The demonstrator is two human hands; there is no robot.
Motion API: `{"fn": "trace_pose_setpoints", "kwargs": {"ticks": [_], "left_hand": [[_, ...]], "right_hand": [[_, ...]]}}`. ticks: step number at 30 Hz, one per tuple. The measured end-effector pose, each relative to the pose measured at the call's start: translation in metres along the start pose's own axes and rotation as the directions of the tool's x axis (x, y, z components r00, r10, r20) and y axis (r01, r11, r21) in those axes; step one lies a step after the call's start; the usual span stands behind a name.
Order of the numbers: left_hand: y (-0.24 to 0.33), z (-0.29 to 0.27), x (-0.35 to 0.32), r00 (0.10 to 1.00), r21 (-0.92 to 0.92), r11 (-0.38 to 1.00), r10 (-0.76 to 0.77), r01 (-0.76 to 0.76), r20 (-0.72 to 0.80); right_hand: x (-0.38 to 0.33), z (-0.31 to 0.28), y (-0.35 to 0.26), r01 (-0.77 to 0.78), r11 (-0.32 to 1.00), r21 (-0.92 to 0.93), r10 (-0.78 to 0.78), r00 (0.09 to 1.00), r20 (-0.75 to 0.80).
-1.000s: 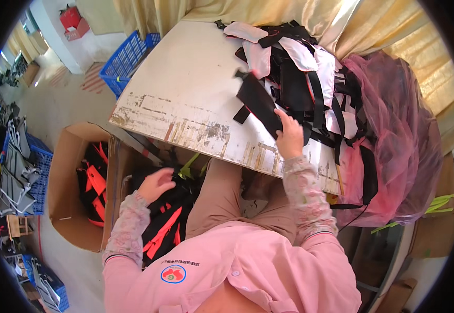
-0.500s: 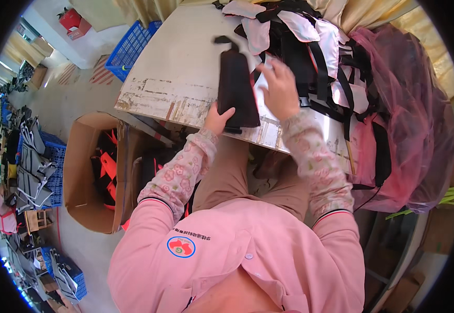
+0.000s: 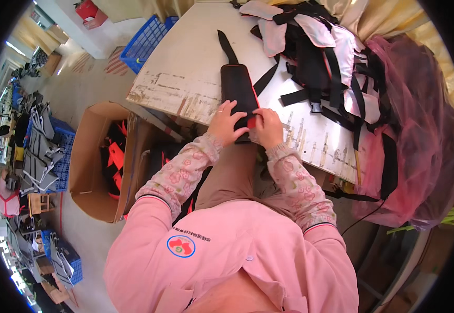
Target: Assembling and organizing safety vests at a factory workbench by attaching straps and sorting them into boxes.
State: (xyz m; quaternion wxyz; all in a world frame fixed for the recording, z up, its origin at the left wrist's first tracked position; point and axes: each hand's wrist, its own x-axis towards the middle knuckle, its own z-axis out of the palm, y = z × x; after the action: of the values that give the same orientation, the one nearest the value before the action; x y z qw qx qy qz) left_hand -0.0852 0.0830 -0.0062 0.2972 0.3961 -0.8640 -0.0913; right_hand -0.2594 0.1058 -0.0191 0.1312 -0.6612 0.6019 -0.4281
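Note:
A black padded strap piece (image 3: pixel 237 86) with red edging lies flat on the white table, its lower end at the front edge. One black strap stretches from its top end, and another runs off to the right. My left hand (image 3: pixel 226 122) rests on its lower part with fingers spread. At the lower right edge, where red lining shows, my right hand (image 3: pixel 268 127) pinches the border between thumb and fingers. A heap of similar black straps and whitish pads (image 3: pixel 310 57) covers the table's far right.
The worn white table (image 3: pixel 185 57) has a chipped front edge. An open cardboard box (image 3: pixel 89 172) with black and orange pieces stands at the left. Behind it are blue crates (image 3: pixel 146 44). Pink translucent sheeting (image 3: pixel 414 141) bulges at the right, beside a hanging cable.
The padded piece has come down flat, its top strap now stretched out. My left hand shifted from gripping its side to lying on it. My right hand moved down to its edge.

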Motion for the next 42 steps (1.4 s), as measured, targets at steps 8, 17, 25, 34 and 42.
{"fn": "trace_pose_setpoints", "kwargs": {"ticks": [8, 17, 25, 34, 42], "left_hand": [[-0.003, 0.007, -0.004, 0.943, -0.379, 0.898, -0.297, 0.224, -0.147], [-0.022, 0.016, -0.023, 0.805, -0.642, 0.647, -0.588, 0.412, -0.076], [-0.019, 0.003, -0.029, 0.801, -0.833, -0.46, -0.347, 0.308, 0.487], [0.051, -0.046, -0.005, 0.866, -0.516, -0.82, -0.052, 0.247, 0.497], [0.031, -0.057, 0.003, 0.819, -0.721, -0.643, -0.25, 0.259, 0.517]], "right_hand": [[0.005, 0.002, -0.042, -0.085, 0.992, -0.094, 0.068, 0.983, -0.169], [0.01, -0.001, -0.033, -0.461, 0.4, 0.792, 0.319, 0.88, 0.351], [0.01, -0.027, -0.047, -0.336, 0.654, 0.678, 0.146, 0.935, 0.323], [0.015, -0.023, -0.044, -0.326, 0.453, 0.83, 0.394, 0.908, 0.141], [0.015, -0.018, -0.082, -0.546, -0.136, 0.827, 0.146, 0.814, 0.562]]}}
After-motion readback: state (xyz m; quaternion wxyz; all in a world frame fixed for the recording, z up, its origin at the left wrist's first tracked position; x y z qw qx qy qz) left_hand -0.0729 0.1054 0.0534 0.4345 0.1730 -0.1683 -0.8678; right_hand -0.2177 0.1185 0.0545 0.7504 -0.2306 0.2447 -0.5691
